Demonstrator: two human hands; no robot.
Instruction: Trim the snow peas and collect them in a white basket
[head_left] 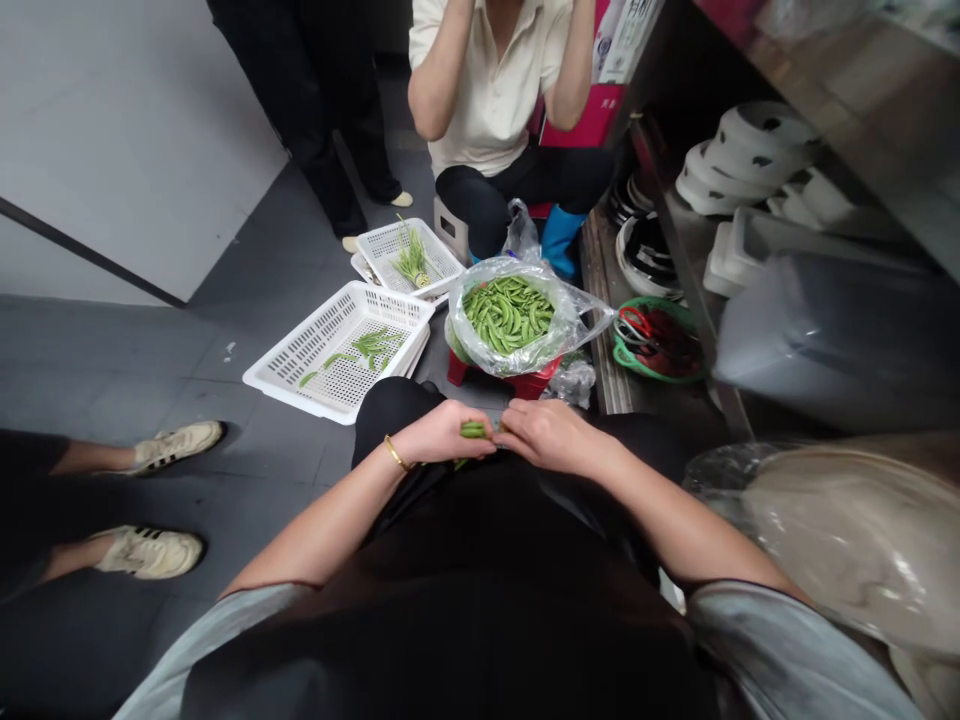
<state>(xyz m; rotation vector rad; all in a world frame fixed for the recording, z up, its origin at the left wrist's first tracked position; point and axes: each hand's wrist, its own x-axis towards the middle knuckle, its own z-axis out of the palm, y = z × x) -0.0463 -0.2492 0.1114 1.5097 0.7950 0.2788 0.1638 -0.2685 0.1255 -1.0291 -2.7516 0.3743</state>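
My left hand (448, 432), with a gold bracelet at the wrist, is closed around a few green pea pods (472, 429). My right hand (541, 432) meets it over my lap, thumb and fingers pinched together at the left fingertips; what lies in that pinch is too small to make out. Just beyond my hands, a clear plastic bag (576, 318) full of green pea pods (508, 312) rests on a red stool (536, 382). To the left, a white perforated basket (300, 372) holds a small pile of pods (375, 345).
Behind it, another white basket (375, 243) holds a bundle of thin green stalks (411, 258). A person in a cream shirt (480, 110) and blue boots (562, 240) sits opposite. Other people stand at left. At right are shelves with white containers (750, 150) and a green basket (660, 372) with scissors.
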